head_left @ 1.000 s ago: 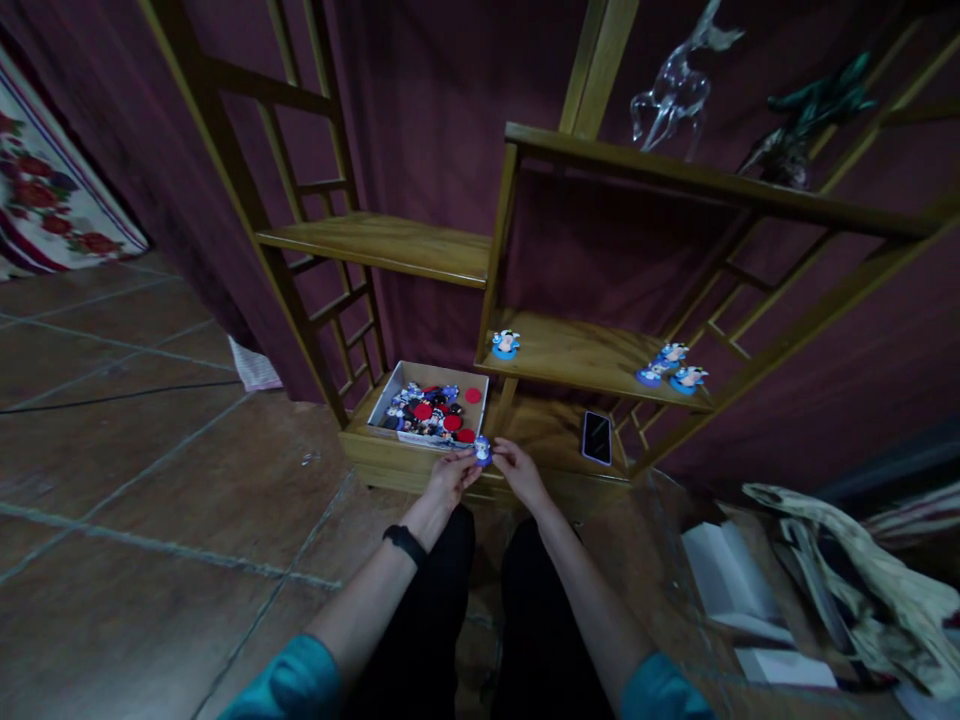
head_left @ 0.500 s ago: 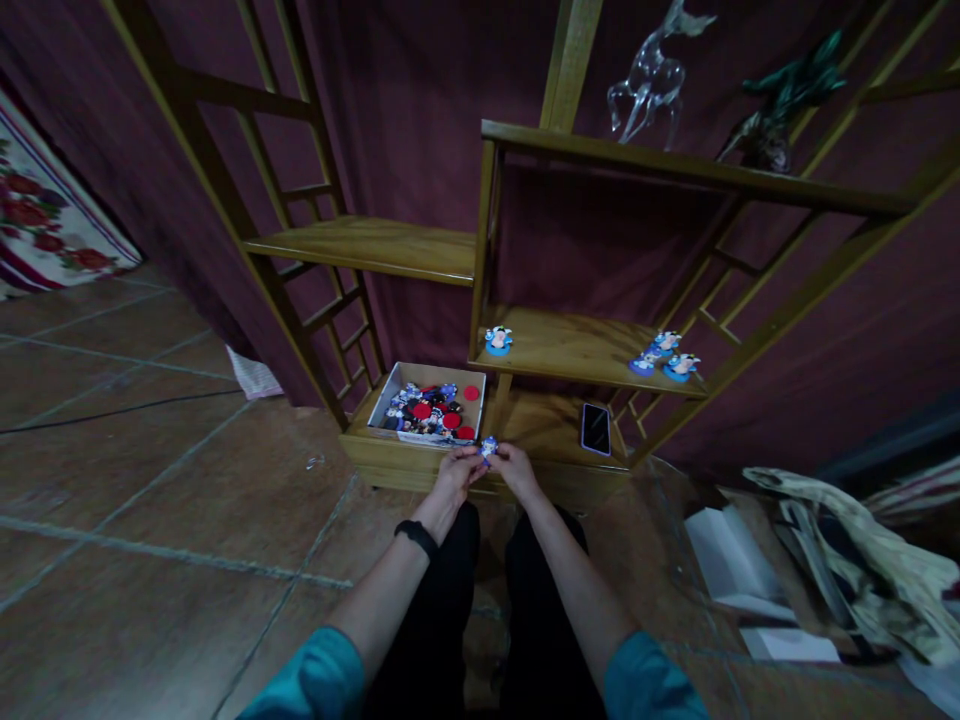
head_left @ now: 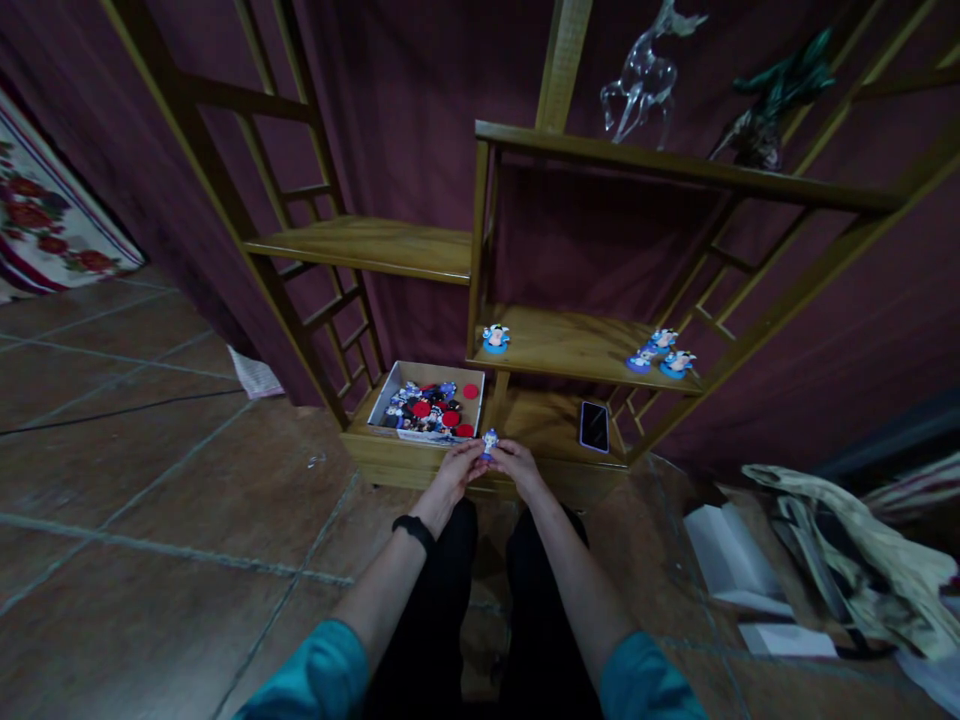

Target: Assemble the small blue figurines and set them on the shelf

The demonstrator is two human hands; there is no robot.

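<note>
Between my two hands, just in front of the cabinet's lower ledge, is a small purple and white figurine (head_left: 490, 440), held upright. My left hand (head_left: 459, 468) is closed on its left side, and my right hand (head_left: 519, 464) pinches it from the right. Left of it, a cardboard box (head_left: 381, 398) holds a jumble of figurines and several red discs (head_left: 451, 419). On the shelf above, a figurine on a blue base (head_left: 496, 339) stands at the left end. A purple-based figurine (head_left: 640, 360) and two blue-based ones (head_left: 677, 364) cluster at the right end.
A phone (head_left: 595, 427) lies on the lower ledge at right. A clear glass deer (head_left: 641, 82) and a green sculpture (head_left: 780, 100) stand on the upper shelf (head_left: 675, 172). White boxes (head_left: 735, 560) and a heap of cloth (head_left: 862, 550) lie on the floor to the right.
The figurine in my hands has turned more upright and its base now shows. Both hands stay in nearly the same place; the view has shifted slightly.
</note>
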